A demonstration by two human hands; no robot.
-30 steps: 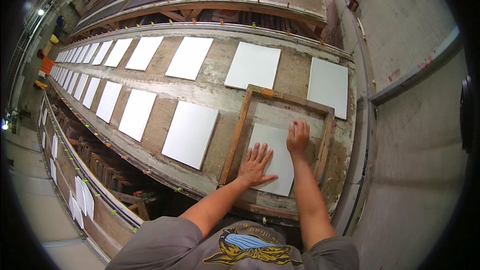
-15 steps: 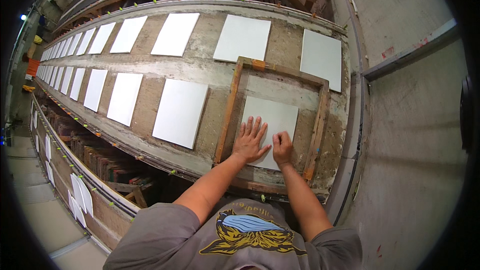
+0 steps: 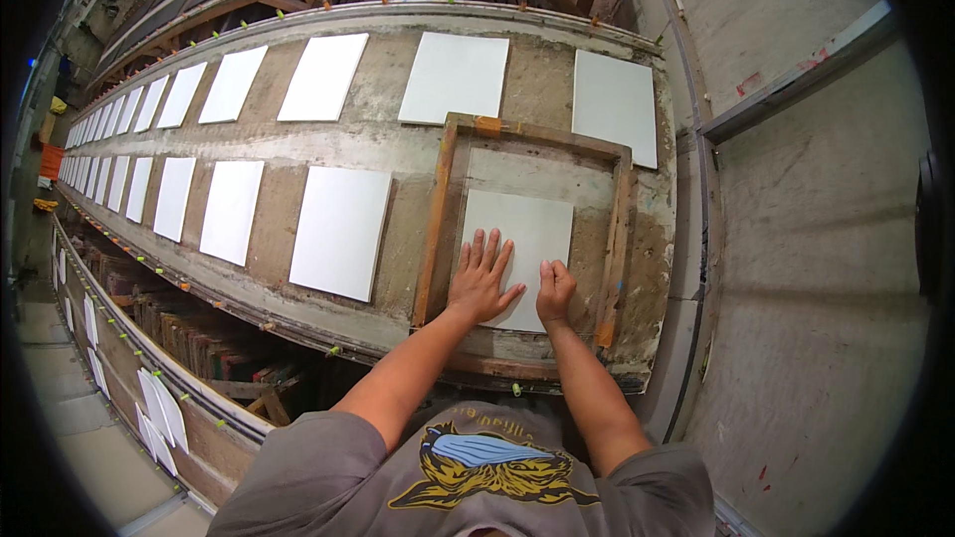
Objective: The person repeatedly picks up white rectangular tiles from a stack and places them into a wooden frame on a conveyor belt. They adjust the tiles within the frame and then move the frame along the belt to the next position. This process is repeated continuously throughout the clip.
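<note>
Right hand point(image 3: 555, 294) curled, nearer the body than before, left hand point(image 3: 481, 280) spread over white sheet point(image 3: 535, 219)

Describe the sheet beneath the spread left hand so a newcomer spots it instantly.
Find the long table with two rows of white sheets. Near its right end lies a wooden frame; the sheet shows inside it, partly covered by the left hand. Unlike its neighbours, it has wood all around it and looks greyer.

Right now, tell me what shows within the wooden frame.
A pale sheet and brown tabletop show within the frame. The left hand and right hand hide parts of the sheet from view.
</note>
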